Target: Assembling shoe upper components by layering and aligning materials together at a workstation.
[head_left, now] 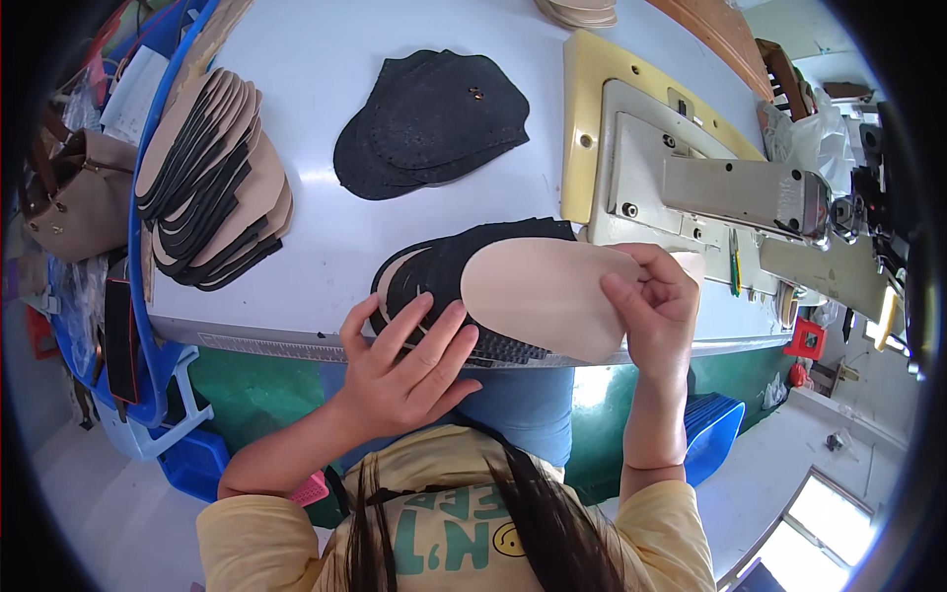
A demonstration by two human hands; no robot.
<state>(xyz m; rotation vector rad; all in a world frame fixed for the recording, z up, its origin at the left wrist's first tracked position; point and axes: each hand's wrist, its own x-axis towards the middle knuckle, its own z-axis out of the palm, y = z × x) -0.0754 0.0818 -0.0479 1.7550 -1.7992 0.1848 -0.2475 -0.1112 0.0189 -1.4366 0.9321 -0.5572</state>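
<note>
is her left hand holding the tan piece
No, the right hand pinches the tan piece; the left hand rests on the black stack.

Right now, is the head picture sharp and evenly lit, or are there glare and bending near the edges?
In the head view, the left hand on the black pieces and the right hand holding the beige oval piece look sharp; the white table shows soft glare; the table edge bends toward the rim; the corners are black.

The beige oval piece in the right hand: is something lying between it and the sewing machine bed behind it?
Nothing visible does. The right hand holds the beige oval piece just in front of the sewing machine bed, above the dark stack under the left hand.
</note>
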